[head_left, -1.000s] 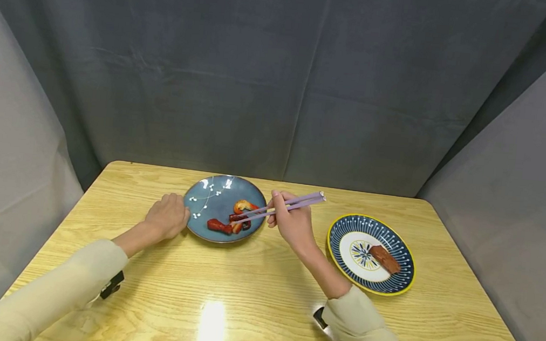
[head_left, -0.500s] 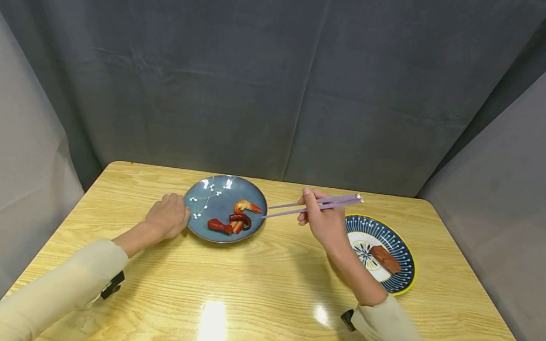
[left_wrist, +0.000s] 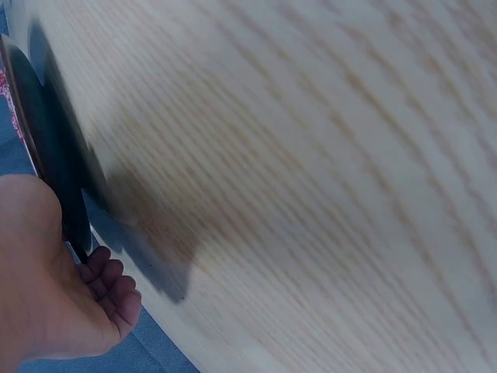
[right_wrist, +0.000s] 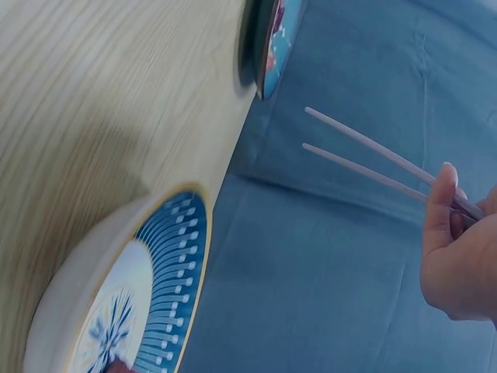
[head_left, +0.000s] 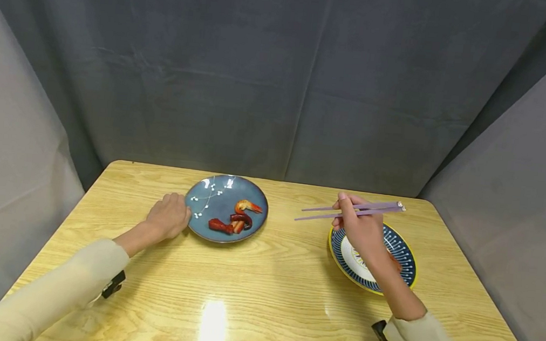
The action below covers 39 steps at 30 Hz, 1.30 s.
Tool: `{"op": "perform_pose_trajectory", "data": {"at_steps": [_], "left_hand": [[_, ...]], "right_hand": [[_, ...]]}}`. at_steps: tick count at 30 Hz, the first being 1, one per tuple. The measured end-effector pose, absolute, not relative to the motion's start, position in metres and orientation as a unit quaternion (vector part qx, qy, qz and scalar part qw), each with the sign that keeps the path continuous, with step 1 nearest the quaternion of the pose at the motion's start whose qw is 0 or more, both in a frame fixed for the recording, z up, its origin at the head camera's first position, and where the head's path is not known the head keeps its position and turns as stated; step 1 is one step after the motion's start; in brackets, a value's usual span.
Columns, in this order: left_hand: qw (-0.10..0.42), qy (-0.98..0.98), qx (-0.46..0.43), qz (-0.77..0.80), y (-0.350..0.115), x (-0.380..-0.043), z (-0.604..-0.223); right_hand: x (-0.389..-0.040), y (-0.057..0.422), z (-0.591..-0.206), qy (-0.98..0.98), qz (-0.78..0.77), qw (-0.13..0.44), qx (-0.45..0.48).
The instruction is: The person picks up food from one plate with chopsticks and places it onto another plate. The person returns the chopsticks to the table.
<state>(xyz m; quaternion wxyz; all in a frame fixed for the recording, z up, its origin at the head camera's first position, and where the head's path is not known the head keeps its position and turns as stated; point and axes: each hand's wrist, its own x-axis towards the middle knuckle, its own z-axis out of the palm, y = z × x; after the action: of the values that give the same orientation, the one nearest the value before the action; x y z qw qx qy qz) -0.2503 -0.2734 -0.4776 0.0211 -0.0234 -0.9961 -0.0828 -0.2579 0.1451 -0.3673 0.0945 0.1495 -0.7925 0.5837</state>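
Note:
My left hand [head_left: 169,216] grips the left rim of a round blue plate [head_left: 217,195] with white blossom sprigs. In the left wrist view its fingers [left_wrist: 112,284] curl under the rim. On that plate lie a shrimp [head_left: 248,207], a dark curled piece [head_left: 247,221] over a paler one, and a red drumstick-shaped piece [head_left: 220,226]. My right hand [head_left: 361,229] holds a pair of lilac chopsticks [head_left: 383,206], their tips apart with nothing between them. It hovers over a yellow-rimmed patterned plate [head_left: 349,270], partly hiding a brown meat piece [head_left: 396,263] there.
Both plates stand on a light wooden table [head_left: 262,294], the blue one near its back edge. Grey curtains [head_left: 222,79] hang close behind and at both sides. Bare wood separates the two plates.
My right hand has carried the chopsticks rightward, away from the food on the blue plate and over the patterned plate; their tips have spread. The left hand and the food have stayed in place.

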Motion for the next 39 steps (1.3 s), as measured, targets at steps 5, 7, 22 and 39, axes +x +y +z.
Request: {"op": "perform_pose_trajectory", "data": {"at_steps": [5,7,22,39], "left_hand": [[0.025,-0.996,-0.026,-0.086,-0.273,-0.25,-0.476],[0.025,-0.996,-0.029,-0.084,-0.273,-0.25,-0.476],[0.022,-0.995,-0.028,-0.089,-0.271,-0.25,-0.476],[0.013,-0.996,-0.026,-0.087,-0.272,-0.25,-0.474]], "right_hand": [[-0.251,0.161,-0.36,-0.814,0.555,0.096,0.14],[-0.252,0.169,-0.362,-0.821,0.546,0.1,0.137],[-0.251,0.222,-0.376,-0.858,0.488,0.126,0.102],[-0.245,0.26,-0.382,-0.879,0.455,0.122,0.072]]}}
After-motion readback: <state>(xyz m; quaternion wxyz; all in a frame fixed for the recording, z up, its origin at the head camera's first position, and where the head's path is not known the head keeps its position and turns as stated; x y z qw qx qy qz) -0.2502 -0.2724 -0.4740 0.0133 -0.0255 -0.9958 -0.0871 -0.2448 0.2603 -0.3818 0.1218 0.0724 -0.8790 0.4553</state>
